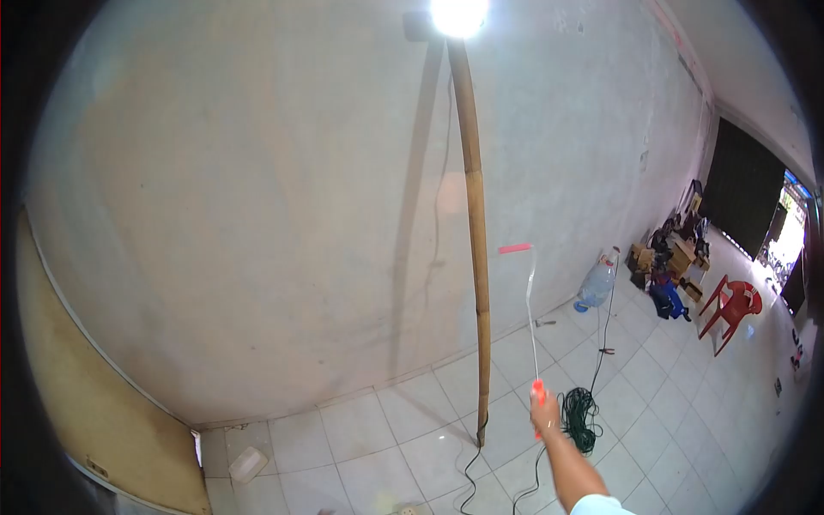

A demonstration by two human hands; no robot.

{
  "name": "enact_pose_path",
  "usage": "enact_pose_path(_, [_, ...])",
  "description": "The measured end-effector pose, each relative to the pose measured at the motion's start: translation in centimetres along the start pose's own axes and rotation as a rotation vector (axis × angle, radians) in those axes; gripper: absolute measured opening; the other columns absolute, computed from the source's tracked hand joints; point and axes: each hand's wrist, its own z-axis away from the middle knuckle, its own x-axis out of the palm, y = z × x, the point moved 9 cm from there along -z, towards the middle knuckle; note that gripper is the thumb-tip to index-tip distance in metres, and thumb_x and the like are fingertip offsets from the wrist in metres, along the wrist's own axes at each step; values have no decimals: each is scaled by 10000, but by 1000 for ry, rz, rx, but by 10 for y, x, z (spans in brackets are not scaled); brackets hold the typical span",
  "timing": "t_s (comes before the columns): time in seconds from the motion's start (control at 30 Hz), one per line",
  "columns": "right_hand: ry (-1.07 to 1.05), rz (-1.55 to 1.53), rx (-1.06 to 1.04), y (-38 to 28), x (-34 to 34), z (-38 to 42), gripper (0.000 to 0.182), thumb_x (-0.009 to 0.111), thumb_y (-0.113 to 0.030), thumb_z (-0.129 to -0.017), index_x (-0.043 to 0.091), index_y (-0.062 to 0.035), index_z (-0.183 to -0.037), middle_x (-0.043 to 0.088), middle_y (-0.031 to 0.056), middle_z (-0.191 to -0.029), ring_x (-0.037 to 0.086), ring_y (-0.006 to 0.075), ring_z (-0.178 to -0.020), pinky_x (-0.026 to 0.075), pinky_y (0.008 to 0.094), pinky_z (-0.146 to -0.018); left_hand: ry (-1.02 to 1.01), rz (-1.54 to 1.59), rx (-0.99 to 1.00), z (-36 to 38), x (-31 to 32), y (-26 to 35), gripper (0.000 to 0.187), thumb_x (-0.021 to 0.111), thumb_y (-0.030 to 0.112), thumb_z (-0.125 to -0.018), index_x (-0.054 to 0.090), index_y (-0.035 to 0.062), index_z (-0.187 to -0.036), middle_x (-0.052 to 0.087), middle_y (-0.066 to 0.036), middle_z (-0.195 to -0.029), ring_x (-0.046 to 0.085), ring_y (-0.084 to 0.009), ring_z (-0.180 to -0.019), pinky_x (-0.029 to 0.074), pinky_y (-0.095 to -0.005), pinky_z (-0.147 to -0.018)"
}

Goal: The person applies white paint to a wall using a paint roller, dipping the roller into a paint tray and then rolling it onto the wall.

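My right hand (544,414) is wrapped round the orange-red handle of a paint roller (531,300), right of centre. The roller's thin metal rod rises from my fist to a pink roller sleeve at its top, in front of the pale wall (300,215). To the left of the roller stands a bamboo pole (477,249) with a bright lamp (459,15) at its upper end. My left hand is out of the picture.
A coiled dark green cable (581,421) lies on the tiled floor (360,429) beside my right forearm. Farther back are a water bottle (597,281), boxes (682,256) and a red chair (730,309). A plastic container (248,464) sits at lower left.
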Motion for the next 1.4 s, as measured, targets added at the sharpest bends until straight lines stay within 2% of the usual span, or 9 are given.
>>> enact_pose_path(0.1, [96,-120,-75,-4,-4,101,292,542,-264,-908,542,2,-1028,622,206,-870,609,373,-815,482,429,-736,-32,402,316,-37,-18,246,303,580,217,-866,599,38,-1109,649,-211,-899,630,-308,-808,516,-407,-698])
enact_pose_path(0.23, [-251,-529,217,41,51,175,251,549,-185,-876,533,2,-1043,604,189,-930,588,375,-869,482,418,-774,-491,642,581,-31,29,442,481,546,342,-953,470,-18,-1262,619,-165,-1130,582,-251,-1095,440,-356,-964])
enact_pose_path(0.3, [-404,-361,-246,-5,69,172,436,579,-307,-899,514,-88,-1271,606,242,-1181,642,324,-755,522,370,-663,-454,848,619,-43,33,482,423,521,295,-974,463,-25,-1244,624,-148,-1107,584,-235,-1079,444,-350,-956])
enact_pose_path(0.47, [-731,-273,-663,-61,93,69,218,567,-106,-823,545,-6,-1015,568,171,-903,567,364,-865,472,401,-771,37,1193,46,-88,26,424,225,465,236,-999,495,23,-1066,611,-65,-864,618,-152,-784,533,-313,-730])
enact_pose_path(0.6, [-128,-358,-447,-105,81,-193,507,638,-263,-883,469,46,-1248,539,207,-1185,532,297,-1086,418,393,-951,223,1176,-354,-57,7,327,236,483,273,-990,513,62,-1093,535,-31,-685,534,-127,-552,504,-310,-467])
enact_pose_path(0.77, [-429,-743,-439,-195,165,-369,865,688,-277,-842,177,16,-1475,330,260,-1455,365,310,-1330,285,387,-1095,390,923,-655,54,3,230,209,486,244,-978,593,67,-1006,525,-40,-653,523,-145,-523,492,-338,-463])
enact_pose_path(1.0, [-953,-1054,-332,-258,207,-315,774,694,-159,-794,287,6,-1432,518,217,-1276,549,289,-1146,436,368,-982,533,957,-995,194,39,181,229,465,217,-973,603,35,-1000,545,-74,-666,548,-169,-554,511,-366,-466])
enact_pose_path(1.17, [-597,-810,-252,-270,190,-278,272,683,-157,-829,543,2,-999,580,54,-721,581,144,-584,519,276,-535,601,993,-1064,207,46,128,210,458,184,-967,603,35,-990,556,-91,-673,561,-188,-551,524,-385,-466])
enact_pose_path(1.4, [-443,-756,-306,-300,170,-229,255,688,-178,-818,503,-38,-921,519,22,-657,538,128,-526,474,280,-498,473,979,-927,124,-13,52,229,455,199,-972,609,31,-996,555,-95,-682,555,-185,-531,516,-359,-457])
